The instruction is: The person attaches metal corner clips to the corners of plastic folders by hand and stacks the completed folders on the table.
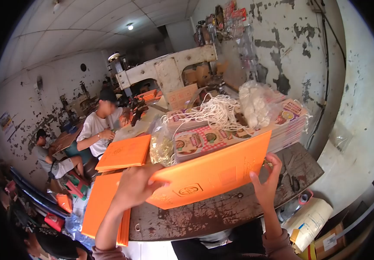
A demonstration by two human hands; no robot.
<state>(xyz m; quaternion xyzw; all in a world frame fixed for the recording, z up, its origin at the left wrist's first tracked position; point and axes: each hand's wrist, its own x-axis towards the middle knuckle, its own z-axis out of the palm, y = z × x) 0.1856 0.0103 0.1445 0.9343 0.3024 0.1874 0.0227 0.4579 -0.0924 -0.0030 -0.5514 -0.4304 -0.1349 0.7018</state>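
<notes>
Pinching an orange printed panel [211, 173] with the left grip [137, 185] at nine o'clock, right grip [266, 181] spread loose beside three o'clock, above the scuffed bench [174, 225].

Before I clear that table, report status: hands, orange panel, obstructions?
Left hand gripping orange panel at left. Right hand open near right edge, contact unclear. Panel tilted. Printed stack behind, scissors right.

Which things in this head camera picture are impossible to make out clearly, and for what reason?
In the head view:
- Left hand: some fingers, hidden behind the orange printed bag.
- That bag's far face: turned away from the camera.
- Its fine print: too small and blurred.
- Wall poster: wording too small.
- Person in black at lower left: cut off by the picture's edge.
</notes>
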